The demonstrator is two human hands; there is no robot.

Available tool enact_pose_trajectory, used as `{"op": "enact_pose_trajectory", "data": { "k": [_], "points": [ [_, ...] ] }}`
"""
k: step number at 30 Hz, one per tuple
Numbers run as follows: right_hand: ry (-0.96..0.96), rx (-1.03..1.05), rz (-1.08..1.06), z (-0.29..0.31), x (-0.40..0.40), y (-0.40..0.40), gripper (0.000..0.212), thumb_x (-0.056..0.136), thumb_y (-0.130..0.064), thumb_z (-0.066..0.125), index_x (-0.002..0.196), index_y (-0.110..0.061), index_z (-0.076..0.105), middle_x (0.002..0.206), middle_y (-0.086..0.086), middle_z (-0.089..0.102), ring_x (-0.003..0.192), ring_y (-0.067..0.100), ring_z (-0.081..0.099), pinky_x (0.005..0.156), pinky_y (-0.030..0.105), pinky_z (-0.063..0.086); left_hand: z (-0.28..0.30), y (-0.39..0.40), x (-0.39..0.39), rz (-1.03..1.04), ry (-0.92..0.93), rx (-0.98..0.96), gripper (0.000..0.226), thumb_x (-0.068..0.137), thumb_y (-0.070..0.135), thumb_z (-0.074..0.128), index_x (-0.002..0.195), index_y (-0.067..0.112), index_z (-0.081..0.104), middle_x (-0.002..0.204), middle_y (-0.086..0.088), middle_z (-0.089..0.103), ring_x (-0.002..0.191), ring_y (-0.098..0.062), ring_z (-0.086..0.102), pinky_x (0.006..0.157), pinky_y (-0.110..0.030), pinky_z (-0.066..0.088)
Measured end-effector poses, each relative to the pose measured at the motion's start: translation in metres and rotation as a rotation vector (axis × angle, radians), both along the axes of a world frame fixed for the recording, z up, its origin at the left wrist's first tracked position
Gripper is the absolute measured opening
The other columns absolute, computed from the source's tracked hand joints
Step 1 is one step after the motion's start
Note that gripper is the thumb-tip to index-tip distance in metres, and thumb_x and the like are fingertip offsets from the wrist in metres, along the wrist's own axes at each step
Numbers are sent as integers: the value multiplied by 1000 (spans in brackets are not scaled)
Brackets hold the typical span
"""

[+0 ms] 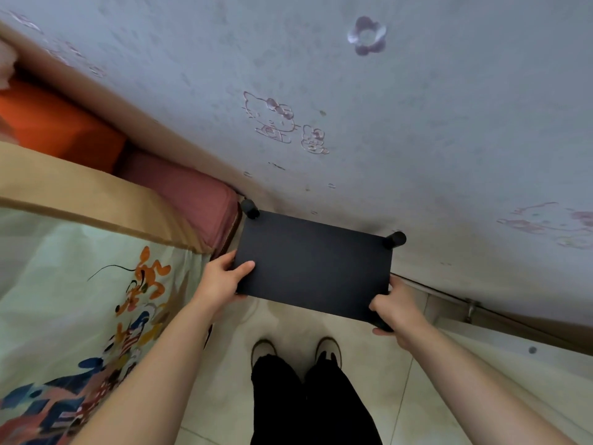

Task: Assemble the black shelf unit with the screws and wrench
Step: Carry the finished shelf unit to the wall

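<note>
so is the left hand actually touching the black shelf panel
Touching: the head view shows the left hand gripping the black shelf panel at its left edge, thumb lying on top.

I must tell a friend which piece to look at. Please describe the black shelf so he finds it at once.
Start at the pale wall with cartoon cat stickers and look down to where it meets the floor. There the left hand and right hand grip a flat shelf by its near corners. It is the only plain black rectangle, with round black posts at its far corners.

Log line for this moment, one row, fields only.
both hands hold shelf | left hand grips left edge | right hand grips near-right corner | black shelf unit beside wall
</note>
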State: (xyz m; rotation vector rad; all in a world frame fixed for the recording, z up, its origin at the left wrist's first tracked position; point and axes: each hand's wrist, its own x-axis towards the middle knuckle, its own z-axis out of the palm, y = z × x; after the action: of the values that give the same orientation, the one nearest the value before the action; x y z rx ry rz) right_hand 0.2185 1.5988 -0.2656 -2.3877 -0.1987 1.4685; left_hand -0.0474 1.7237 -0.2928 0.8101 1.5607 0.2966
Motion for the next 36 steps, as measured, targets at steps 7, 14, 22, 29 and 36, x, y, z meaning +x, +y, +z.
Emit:
{"op": "enact_pose_trajectory", "data": {
  "k": [7, 14, 22, 29, 36],
  "points": [
    [-7, 39, -69, -6, -18, 7, 53, 83, 11, 38, 112, -33, 47, 112, 5, 62, 88, 30, 65, 62, 40, 60, -5, 24, -13, 3, -55, 23, 50, 95, 4, 65, 143, 17, 53, 120, -1, 67, 93, -11, 66, 63, -31, 59],
    [-3, 78, -183, -6, -37, 19, 65, 86, 8, 38, 138, -31, 43, 115, -1, 60, 86, 24, 65, 63, 36, 57, -9, 49, -23, -9, -67, 54, 55, 95, 6, 67, 147, 13, 49, 134, -6, 63, 112, -23, 64, 98, -49, 55],
    [11, 115, -227, -10, -45, 40, 70, 84, 9, 38, 143, -30, 39, 111, -5, 59, 88, 22, 64, 71, 42, 60, -8, 69, -32, 74, -117, 18, 49, 92, 7, 70, 138, 19, 57, 102, 9, 71, 88, -10, 69, 57, -27, 58],
    [9, 114, -224, -10, -57, 50, 69, 84, 6, 38, 143, -31, 37, 127, 0, 55, 102, 31, 62, 72, 41, 58, -7, 77, -35, 108, -81, 35, 50, 92, 8, 70, 139, 15, 55, 109, 4, 68, 92, -12, 66, 65, -31, 54],
    [17, 71, -171, -12, -55, 48, 56, 85, 5, 38, 124, -35, 43, 107, -3, 57, 85, 23, 61, 76, 47, 60, -3, 71, -30, 234, -40, 63, 20, 96, 33, 67, 115, 27, 64, 97, 17, 61, 87, -4, 59, 60, -28, 53]
  ]
}}
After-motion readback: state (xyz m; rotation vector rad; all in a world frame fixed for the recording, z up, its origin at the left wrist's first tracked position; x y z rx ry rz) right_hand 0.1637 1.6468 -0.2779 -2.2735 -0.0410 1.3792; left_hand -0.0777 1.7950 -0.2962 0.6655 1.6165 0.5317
